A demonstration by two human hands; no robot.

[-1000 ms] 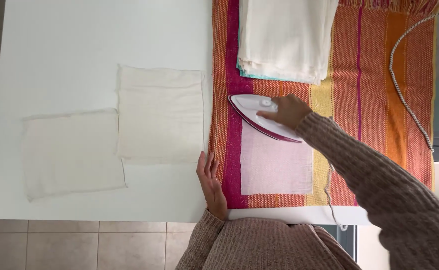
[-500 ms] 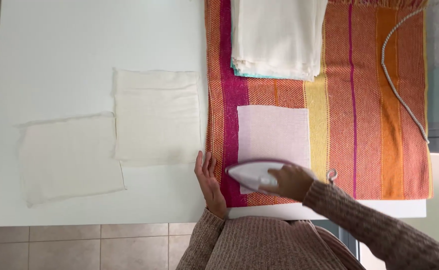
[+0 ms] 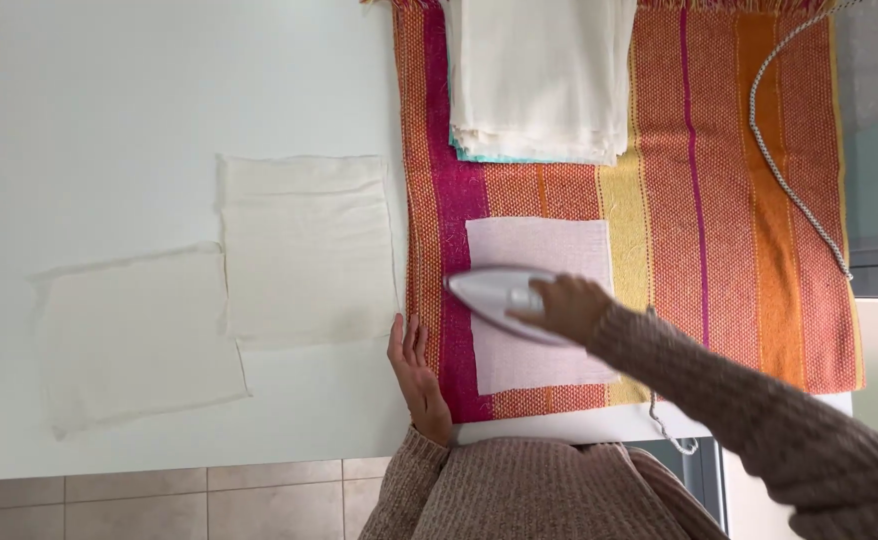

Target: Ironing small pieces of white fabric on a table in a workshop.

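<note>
My right hand [image 3: 569,305] grips a white iron [image 3: 494,292] that rests on a pale pink square cloth [image 3: 539,245]. That cloth lies on a striped orange, pink and yellow woven mat [image 3: 749,230]. My left hand [image 3: 416,375] lies flat, fingers together, on the mat's left edge where it meets the white table [image 3: 159,90]. A stack of folded cream cloths [image 3: 544,75] sits on the far part of the mat.
Two cream square cloths [image 3: 304,245] [image 3: 139,335] lie flat on the table to the left, slightly overlapping. The iron's braided cord [image 3: 784,165] runs along the mat's right side. Tiled floor [image 3: 209,500] shows below the table edge.
The iron slid from the cloth's far edge down to its near edge, then back up onto the middle of the cloth. My left hand stayed in place.
</note>
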